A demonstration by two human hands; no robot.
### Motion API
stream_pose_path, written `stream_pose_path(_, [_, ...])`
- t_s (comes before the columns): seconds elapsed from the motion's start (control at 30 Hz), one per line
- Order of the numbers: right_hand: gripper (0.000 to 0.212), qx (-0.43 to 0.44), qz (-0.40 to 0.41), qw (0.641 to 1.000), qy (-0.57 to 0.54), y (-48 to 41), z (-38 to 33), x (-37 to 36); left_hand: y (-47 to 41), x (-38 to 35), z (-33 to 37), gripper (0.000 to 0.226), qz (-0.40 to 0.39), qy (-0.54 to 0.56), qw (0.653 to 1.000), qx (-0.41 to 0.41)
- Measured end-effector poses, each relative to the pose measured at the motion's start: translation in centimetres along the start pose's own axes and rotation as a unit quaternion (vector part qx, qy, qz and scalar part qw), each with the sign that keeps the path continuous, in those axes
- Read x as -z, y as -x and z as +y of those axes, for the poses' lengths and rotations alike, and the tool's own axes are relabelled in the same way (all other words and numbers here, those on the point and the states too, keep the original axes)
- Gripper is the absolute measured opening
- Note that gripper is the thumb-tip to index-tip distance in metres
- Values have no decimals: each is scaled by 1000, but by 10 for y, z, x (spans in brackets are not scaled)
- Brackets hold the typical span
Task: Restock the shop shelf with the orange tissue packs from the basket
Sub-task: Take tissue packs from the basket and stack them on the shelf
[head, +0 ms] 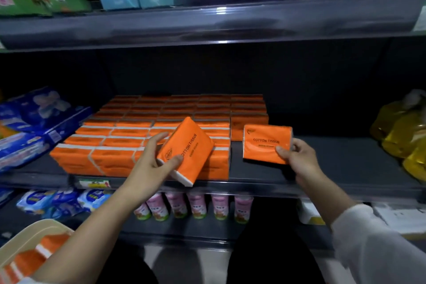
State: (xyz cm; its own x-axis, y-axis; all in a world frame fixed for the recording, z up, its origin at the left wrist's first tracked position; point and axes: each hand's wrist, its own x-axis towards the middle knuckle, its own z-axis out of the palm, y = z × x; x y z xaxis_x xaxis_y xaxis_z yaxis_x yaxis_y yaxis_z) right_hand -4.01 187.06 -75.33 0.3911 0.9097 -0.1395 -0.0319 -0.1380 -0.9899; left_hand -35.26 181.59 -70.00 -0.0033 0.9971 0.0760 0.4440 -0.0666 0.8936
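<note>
The basket (27,233), cut off below-left of the shelf (345,157) stack (138,136), holds orange packs (49,245) half hidden by the arm (92,237). The left hand (159,159) grips a tilted pack (186,147) before the stack; the right hand (297,157) pinches an upright pack (265,145) just right of it. Both read "COTTON TISSUE"; the smaller print is illegible.

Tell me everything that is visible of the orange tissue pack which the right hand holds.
The pack is a flat orange rectangle in a shiny, plastic-looking wrap. Its broad face bears dark print, COTTON TISSUE, and a small logo in the upper left corner. It stands nearly upright, long side level, face toward the camera, over the bare shelf right of the stacked orange packs. The right hand pinches its lower right corner, thumb in front. Whether it rests on the shelf is unclear.
</note>
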Motion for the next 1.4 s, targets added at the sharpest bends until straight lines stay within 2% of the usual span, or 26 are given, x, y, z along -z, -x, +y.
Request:
stream_pose_path(0.2, [29,23,6,998,64,-33,10,-30,-12,2,-6,46,6,17,1000,-5])
stream_pose_path(0.43, [21,25,73,988,135,-57,15,-53,-20,7,-11,46,-3,35,999,-11])
stream_pose_path(0.57, [37,11,93,986,141,-55,17,-59,-22,7,-11,47,-3,36,999,-20])
stream_pose_path(0.67, [41,13,104,985,138,-51,19,-60,-21,7,-13,48,-4,41,999,-11])
stream_pose_path(0.83, [54,-3,90,986,137,-43,11,-52,-19,8,-15,51,8,49,999,-10])
stream_pose_path(0.9, [53,4,104,986,129,-38,4,-49,-17,7,-13,50,17,49,999,-13])
stream_pose_path(1.0, [39,52,110,988,98,-21,-13,-48,-13,5,-4,47,20,51,998,-31])
stream_pose_path(1.07, [30,105,65,990,70,-1,-30,-50,-11,1,2,43,3,60,997,-45])
stream_pose_path(1.17, [27,160,-96,981,54,31,-52,-53,-7,-5,11,41,-34,66,994,-75])
stream_pose_path(1.23, [34,138,-243,959,52,48,-59,-51,-5,-11,16,42,-56,65,993,-85])
stream_pose_path(1.3, [41,112,-339,933,49,58,-59,-46,-5,-17,21,43,-72,66,991,-93])
stream_pose_path(1.4, [42,115,-329,936,39,57,-51,-35,-5,-28,25,46,-87,70,989,-100])
